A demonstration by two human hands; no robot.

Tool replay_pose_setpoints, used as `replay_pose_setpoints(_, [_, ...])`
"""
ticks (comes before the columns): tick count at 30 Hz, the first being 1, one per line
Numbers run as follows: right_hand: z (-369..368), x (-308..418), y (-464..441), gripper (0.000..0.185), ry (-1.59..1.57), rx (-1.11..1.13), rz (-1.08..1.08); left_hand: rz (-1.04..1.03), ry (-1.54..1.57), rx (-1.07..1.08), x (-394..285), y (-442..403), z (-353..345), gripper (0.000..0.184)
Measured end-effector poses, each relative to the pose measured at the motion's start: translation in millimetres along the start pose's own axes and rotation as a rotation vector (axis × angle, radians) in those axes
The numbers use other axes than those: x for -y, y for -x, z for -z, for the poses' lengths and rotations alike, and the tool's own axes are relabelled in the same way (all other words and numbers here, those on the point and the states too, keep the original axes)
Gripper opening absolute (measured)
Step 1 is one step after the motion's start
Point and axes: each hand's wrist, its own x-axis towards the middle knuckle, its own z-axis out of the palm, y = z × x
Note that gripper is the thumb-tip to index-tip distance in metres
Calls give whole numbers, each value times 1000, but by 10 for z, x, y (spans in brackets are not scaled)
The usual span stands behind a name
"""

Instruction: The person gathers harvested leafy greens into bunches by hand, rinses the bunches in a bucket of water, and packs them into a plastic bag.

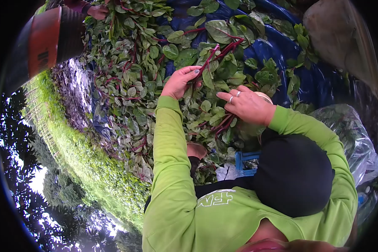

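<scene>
In the head view, my left hand [181, 82] pinches a red-stemmed leafy sprig [207, 63] between thumb and fingers, and its stem slants up to the right. To the right is my right hand [251, 105], with rings on two fingers. Its fingers curl down over a bunch of dark red stems [226, 122] with green leaves, which looks gripped under the palm. Both hands are above a wide heap of the same red-stemmed leafy greens [126, 92]. The right fingertips are partly hidden by leaves.
A blue plastic sheet [277, 47] lies under the greens. Another person's hand [97, 11] reaches in at the top left, beside a black and red container [44, 44]. A clear plastic bag [344, 130] is at right, and a blue crate [247, 163] is near my body.
</scene>
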Motion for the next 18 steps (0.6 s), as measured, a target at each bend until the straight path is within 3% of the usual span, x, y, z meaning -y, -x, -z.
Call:
replay_pose_setpoints(2, [25, 5, -31, 18, -54, 28, -11, -7, -75, -18, 89, 3, -51, 28])
replay_pose_setpoints(6, [-84, 17, -46, 16, -181, -18, -69, -221, 387, -169, 147, 2, -402, 24])
replay_pose_setpoints(10, [-79, 23, -110, 12, -215, -280, -92, -454, 841, -204, 118, -42, -614, 23])
replay_pose_setpoints(13, [-43, 1, -158, 15, -314, -290, -189, -352, 1211, -105, 307, -128, -737, 22])
replay_pose_setpoints(15, [33, -20, -164, 19, -482, -188, -269, -270, 1283, -137, 446, -119, -850, 24])
replay_pose_setpoints(16, [-9, -7, -161, 25, -388, -263, -286, -279, 1226, -136, 452, -24, -950, 24])
replay_pose_setpoints(17, [-48, 4, -146, 28, -358, -196, -304, -290, 1171, -138, 438, 66, -1013, 24])
replay_pose_setpoints(18, [-87, 19, -131, 30, -327, -128, -319, -352, 931, -231, 525, 49, -932, 23])
